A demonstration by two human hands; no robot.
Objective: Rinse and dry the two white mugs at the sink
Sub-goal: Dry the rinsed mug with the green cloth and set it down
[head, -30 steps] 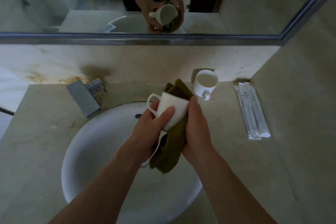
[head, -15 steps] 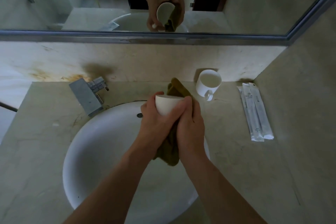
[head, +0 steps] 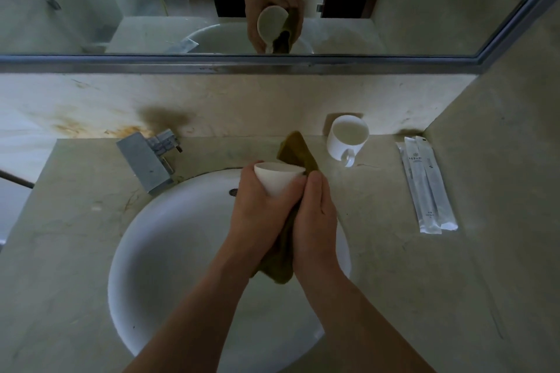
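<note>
Head view: clasping white mug point(head: 277, 180) in left hand point(head: 257, 215) over sink point(head: 169, 251), pinning olive cloth point(head: 298, 150) to it with curled grip of right hand point(head: 315, 218).

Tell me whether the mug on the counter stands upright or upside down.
Upright. The second mug rests on its base on the counter, open mouth up, interior visible.

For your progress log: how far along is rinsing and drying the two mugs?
Apparently done: one white ceramic mug stands upright on the beige stone counter. In hand: the left hand grips the second white mug while the right hand holds an olive cloth against it. Left: setting it down.
</note>
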